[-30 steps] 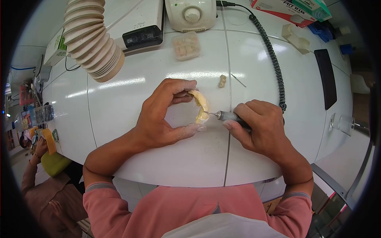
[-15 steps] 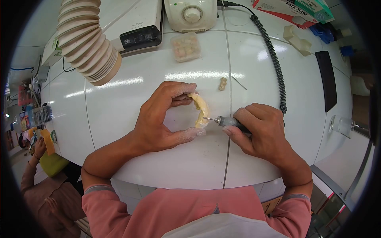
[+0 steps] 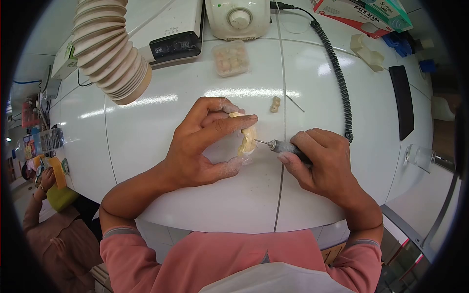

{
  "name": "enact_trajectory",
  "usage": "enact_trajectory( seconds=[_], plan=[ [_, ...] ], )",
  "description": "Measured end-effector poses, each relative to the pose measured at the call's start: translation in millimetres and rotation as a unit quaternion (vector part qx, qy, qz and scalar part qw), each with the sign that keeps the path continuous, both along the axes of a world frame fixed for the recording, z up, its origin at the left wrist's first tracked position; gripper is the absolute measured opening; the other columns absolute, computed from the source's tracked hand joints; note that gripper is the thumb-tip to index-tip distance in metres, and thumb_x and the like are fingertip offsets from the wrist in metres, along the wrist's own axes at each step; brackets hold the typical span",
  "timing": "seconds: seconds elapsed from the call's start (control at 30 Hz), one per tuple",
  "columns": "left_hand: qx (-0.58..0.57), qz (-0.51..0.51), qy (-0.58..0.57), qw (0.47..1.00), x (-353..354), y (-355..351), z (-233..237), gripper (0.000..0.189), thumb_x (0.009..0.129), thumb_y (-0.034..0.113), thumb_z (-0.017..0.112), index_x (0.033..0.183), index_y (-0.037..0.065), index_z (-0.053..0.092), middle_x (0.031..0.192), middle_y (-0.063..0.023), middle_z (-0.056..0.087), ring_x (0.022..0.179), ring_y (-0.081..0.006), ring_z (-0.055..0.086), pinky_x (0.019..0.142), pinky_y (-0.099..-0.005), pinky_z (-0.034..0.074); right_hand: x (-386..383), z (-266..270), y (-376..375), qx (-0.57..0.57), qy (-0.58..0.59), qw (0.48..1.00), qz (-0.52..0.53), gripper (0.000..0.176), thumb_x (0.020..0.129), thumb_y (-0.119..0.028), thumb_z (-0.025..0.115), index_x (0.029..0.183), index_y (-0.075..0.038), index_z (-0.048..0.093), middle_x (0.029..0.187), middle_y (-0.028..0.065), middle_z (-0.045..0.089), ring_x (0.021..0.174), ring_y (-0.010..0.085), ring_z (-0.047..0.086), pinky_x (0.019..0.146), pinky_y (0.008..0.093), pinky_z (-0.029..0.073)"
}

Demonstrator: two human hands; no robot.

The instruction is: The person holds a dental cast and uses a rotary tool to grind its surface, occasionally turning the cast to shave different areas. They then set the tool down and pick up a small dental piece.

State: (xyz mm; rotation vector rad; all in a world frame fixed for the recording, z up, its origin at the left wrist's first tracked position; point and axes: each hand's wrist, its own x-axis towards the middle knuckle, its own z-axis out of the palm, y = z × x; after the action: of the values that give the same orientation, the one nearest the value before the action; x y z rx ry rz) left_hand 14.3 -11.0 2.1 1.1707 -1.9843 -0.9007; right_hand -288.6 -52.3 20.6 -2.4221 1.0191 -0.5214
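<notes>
A curved, yellowish dental piece point(image 3: 248, 138) is held by my left hand point(image 3: 201, 142), thumb at its lower end and fingers at its upper end, with one finger lying across the top. White dust covers the fingertips. My right hand point(image 3: 321, 158) is closed around a dark handpiece point(image 3: 289, 149) whose thin metal bit points left. The tip of the bit is at the right edge of the yellowish piece; whether they touch I cannot tell. Beyond the hands lie a small beige piece point(image 3: 275, 104) and a thin metal rod point(image 3: 296, 103).
A ribbed hose point(image 3: 110, 53) hangs at the upper left. Behind are a control box point(image 3: 237, 18), a clear case point(image 3: 230, 58) and mask boxes point(image 3: 364, 15). A coiled cable point(image 3: 337, 63) runs down the right. Another person's arm point(image 3: 36, 200) shows far left.
A finger of my left hand has come over the upper part of the yellowish piece. The bit has shifted slightly right, from over the piece to its edge.
</notes>
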Motion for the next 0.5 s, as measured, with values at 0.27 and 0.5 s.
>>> enact_trajectory(
  seconds=[0.27, 0.5],
  plan=[
    [-0.013, 0.003, 0.063, 0.998, -3.5, 1.3, -8.6, 0.069, 0.075, 0.015, 0.102, 0.137, 0.001, 0.076, 0.138, -0.0179, 0.06, 0.13, -0.036, 0.071, 0.109, -0.0454, 0.06, 0.9, -0.4, -0.7, -0.005, -0.001, 1.0, 0.009, 0.034, 0.093, -0.034, 0.09, 0.088, -0.007, 0.069, 0.067, 0.0064, 0.056, 0.057, 0.0266, 0.058, 0.054, 0.0416, 0.046],
    [-0.012, -0.003, 0.04, 0.999, -1.5, 1.1, -4.7, 0.068, 0.074, 0.018, 0.102, 0.136, 0.001, 0.077, 0.136, -0.0188, 0.064, 0.128, -0.036, 0.072, 0.108, -0.0444, 0.059, 1.8, 1.0, -0.1, -0.003, 0.003, 1.0, 0.019, 0.035, 0.093, -0.034, 0.09, 0.088, -0.007, 0.069, 0.067, 0.0062, 0.057, 0.057, 0.0265, 0.059, 0.054, 0.0414, 0.046]
  ],
)
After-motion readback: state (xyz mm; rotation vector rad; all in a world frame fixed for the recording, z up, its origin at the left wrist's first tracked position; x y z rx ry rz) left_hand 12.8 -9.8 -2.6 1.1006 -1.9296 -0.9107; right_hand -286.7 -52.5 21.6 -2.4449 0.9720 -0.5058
